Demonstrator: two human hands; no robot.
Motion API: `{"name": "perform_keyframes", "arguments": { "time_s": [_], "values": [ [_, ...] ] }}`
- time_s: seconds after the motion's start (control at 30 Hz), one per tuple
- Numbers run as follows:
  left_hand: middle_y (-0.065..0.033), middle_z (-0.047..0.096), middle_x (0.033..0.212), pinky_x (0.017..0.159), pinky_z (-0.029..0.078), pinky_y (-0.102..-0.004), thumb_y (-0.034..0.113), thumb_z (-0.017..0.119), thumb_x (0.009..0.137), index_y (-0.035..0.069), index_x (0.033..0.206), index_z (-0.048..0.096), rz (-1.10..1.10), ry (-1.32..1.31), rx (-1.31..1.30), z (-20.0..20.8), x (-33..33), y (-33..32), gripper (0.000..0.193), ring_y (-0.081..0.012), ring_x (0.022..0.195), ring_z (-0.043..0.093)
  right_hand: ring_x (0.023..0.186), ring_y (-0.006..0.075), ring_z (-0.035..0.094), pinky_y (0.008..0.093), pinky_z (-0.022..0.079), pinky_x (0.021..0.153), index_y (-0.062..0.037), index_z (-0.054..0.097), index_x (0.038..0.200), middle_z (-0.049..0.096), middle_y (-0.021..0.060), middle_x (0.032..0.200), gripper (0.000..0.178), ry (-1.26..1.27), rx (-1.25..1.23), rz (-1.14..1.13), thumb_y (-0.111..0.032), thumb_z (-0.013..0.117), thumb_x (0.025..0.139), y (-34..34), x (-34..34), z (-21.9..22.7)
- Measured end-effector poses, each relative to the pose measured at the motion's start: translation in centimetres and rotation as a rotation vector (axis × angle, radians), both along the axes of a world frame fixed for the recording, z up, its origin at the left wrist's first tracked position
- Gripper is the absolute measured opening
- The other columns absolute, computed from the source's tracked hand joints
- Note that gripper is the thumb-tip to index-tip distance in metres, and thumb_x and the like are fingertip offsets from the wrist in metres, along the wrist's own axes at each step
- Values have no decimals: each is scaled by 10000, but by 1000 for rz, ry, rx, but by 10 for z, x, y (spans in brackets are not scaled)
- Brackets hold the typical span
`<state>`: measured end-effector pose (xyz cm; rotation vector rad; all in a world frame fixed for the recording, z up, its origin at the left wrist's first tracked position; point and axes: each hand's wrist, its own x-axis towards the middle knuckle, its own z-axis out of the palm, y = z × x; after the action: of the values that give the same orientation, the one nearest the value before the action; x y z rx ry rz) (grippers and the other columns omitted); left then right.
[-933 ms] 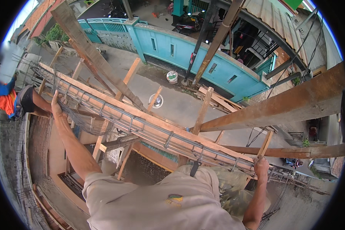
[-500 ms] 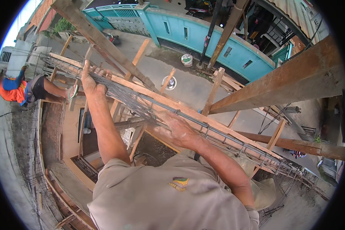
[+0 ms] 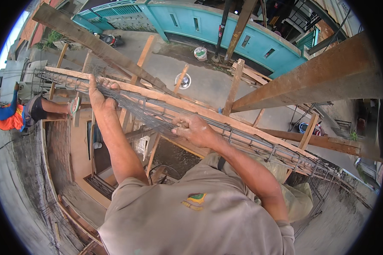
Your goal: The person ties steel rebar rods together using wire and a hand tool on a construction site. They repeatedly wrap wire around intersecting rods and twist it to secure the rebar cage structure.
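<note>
A bundle of thin grey tie wire (image 3: 142, 114) stretches slantwise between my hands, over a long rebar cage (image 3: 219, 131). My left hand (image 3: 101, 95) is closed round the bundle's far left part, its thumb pointing up. At the other end my right hand (image 3: 195, 131) has its fingers bent and its thumb and forefinger drawn in at the wire tips. How many strands it pinches is too fine to make out. A wooden formwork board (image 3: 191, 105) runs along the far side of the cage.
A thick wooden beam (image 3: 310, 78) slants across the right, and another plank (image 3: 98, 46) crosses the upper left. Upright timber stakes (image 3: 233, 87) rise beside the board. Far below lie a street, white buckets (image 3: 183, 81) and a turquoise wall (image 3: 191, 25). Another person (image 3: 25, 111) is at the left.
My right hand has gone from lying flatter along the wires to bent fingers at their tips. My left hand keeps its hold. The view has shifted slightly.
</note>
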<state>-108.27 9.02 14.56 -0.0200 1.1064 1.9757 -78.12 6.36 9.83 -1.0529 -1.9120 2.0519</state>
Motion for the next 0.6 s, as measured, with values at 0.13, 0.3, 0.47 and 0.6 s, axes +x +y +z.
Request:
{"name": "perform_keyframes", "arguments": {
  "time_s": [0.13, 0.3, 0.47, 0.6],
  "values": [
    [1, 403, 613, 490, 387, -270, 413, 654, 901, 93, 734, 473, 7, -6, -43, -2, -8, -1, 403, -128, 549, 402, 679, 174, 585, 369, 447, 640, -24, 628, 966, 611, 101, 705, 190, 137, 213, -28, -191, 642, 877, -5, -3, -21],
    [13, 391, 595, 486, 394, -269, 457, 623, 912, 84, 768, 478, -78, 61, -38, -10, -20, -12, 425, -122, 503, 392, 727, 134, 531, 324, 435, 685, -18, 633, 895, 590, 56, 750, 135, 141, 32, -45, -152, 646, 883, -4, 0, -15],
    [17, 373, 565, 454, 401, -287, 482, 582, 928, 70, 777, 479, -132, 189, -137, -23, -38, -16, 451, -127, 465, 398, 648, 123, 496, 325, 417, 624, -19, 604, 858, 554, 44, 692, 127, 220, 182, -166, -139, 616, 897, -11, 0, -21],
    [-11, 414, 606, 450, 428, -313, 472, 611, 909, 42, 811, 511, -75, 310, -270, -38, -49, -19, 452, -150, 489, 438, 605, 112, 484, 321, 416, 589, -15, 602, 842, 541, 24, 673, 143, 277, 10, -256, -142, 602, 908, -13, 0, -20]
  ]
}}
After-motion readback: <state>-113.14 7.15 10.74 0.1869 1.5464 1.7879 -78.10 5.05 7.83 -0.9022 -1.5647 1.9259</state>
